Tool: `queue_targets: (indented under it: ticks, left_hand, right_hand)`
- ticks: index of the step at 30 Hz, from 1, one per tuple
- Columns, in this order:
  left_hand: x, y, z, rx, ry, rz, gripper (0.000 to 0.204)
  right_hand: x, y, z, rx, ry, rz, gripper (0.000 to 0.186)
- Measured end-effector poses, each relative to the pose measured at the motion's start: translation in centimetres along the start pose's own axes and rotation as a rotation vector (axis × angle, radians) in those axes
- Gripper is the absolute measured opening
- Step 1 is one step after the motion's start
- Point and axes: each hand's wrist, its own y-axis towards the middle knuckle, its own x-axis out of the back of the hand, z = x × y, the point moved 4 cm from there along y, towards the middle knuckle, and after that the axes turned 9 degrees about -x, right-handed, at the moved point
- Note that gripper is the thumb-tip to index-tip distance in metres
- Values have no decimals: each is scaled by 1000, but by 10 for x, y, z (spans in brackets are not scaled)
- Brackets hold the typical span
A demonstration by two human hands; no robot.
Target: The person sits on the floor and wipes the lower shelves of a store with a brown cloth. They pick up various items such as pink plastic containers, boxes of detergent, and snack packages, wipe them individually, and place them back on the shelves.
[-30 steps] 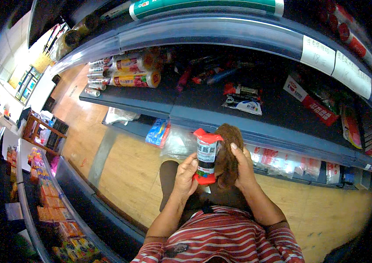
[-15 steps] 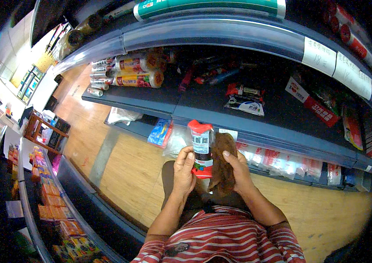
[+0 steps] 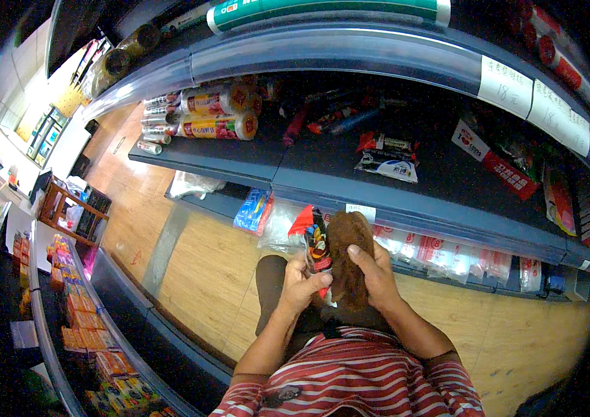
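Observation:
My left hand (image 3: 297, 286) grips a slim plastic packet (image 3: 318, 240) in red and black, its thumb laid across the lower end. The packet stands tilted, with a colourful printed side showing; its contents are hidden. Close beside it, my right hand (image 3: 380, 278) is closed on a brown, fuzzy cloth (image 3: 348, 240), thumb on top and fingers behind. The two things are side by side in front of my body, near the front edge of the shelf (image 3: 371, 205). Whether they touch is hard to tell.
On the shelf ahead lie rolls of plastic bags (image 3: 215, 126), small black-and-red packets (image 3: 389, 156) and a red-and-white card strip (image 3: 493, 160). Below hang clear packs (image 3: 420, 254) and a blue packet (image 3: 253, 210). Another shelf with orange boxes (image 3: 86, 320) runs along the left.
My left hand has turned the packet, so its white label side gives way to a colourful side. The left thumb now lies over it. The brown cloth stands straighter, slightly further left.

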Motion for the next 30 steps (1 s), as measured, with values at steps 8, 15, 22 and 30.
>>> queue_targets:
  ticks: [8,15,22,30]
  left_hand:
    - [8,7,-6,-147,-278,-243,55]
    - [-1,-5,16,-13,-367,-75,47]
    - [-5,-1,13,34,-512,-92,45]
    - [18,11,-2,-146,-488,-223,40]
  right_hand:
    - [12,0,-1,-6,-103,-109,30]
    - [4,0,36,206,-36,-132,30]
    - [7,6,9,220,-267,-117,28]
    - [17,12,-18,217,-581,15,29]
